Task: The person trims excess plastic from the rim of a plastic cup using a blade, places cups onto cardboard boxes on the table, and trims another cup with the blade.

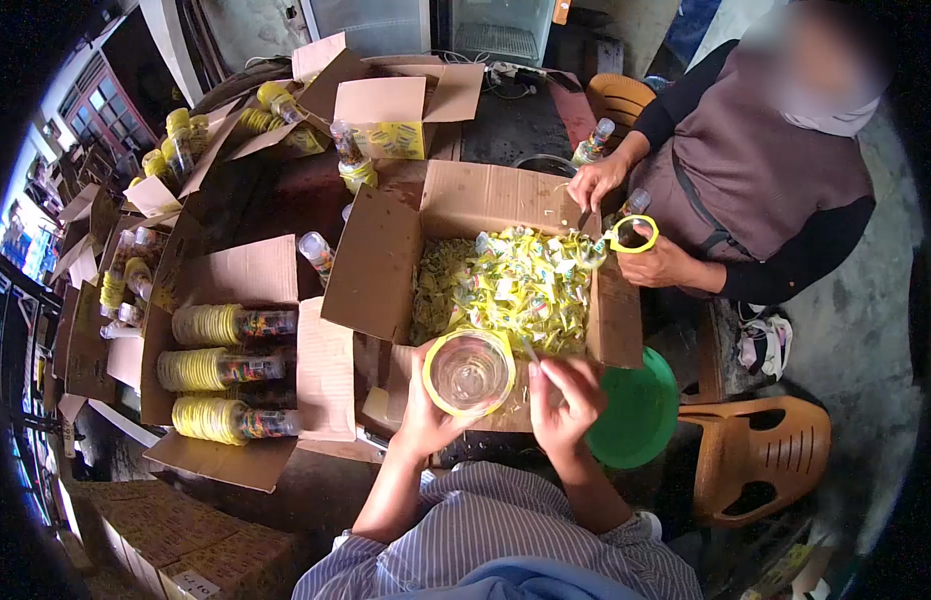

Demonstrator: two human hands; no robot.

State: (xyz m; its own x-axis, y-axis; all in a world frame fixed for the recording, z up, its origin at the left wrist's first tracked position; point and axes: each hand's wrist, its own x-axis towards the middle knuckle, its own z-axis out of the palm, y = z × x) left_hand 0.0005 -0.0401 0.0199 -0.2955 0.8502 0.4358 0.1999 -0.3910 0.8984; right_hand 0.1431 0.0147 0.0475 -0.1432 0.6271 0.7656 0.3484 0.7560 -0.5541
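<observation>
My left hand (pixel 425 418) is wrapped round a clear plastic cup (pixel 471 374) with a yellow rim, its round mouth facing me. Just right of it, my right hand (pixel 565 402) pinches a thin blade-like tool (pixel 528 348) that points up toward the cup's rim; its exact kind is too small to tell. Both hands are at the near edge of an open cardboard box (pixel 370 265), which holds a heap of yellow and clear plastic scraps (pixel 530 275).
Across the box, a co-worker (pixel 770 185) holds another yellow-rimmed cup (pixel 635 233). To the left, a carton (pixel 235 270) holds stacked cups (pixel 207 370). A green basin (pixel 635 410) and an orange chair (pixel 760 455) stand at right. More open cartons (pixel 380 100) are behind.
</observation>
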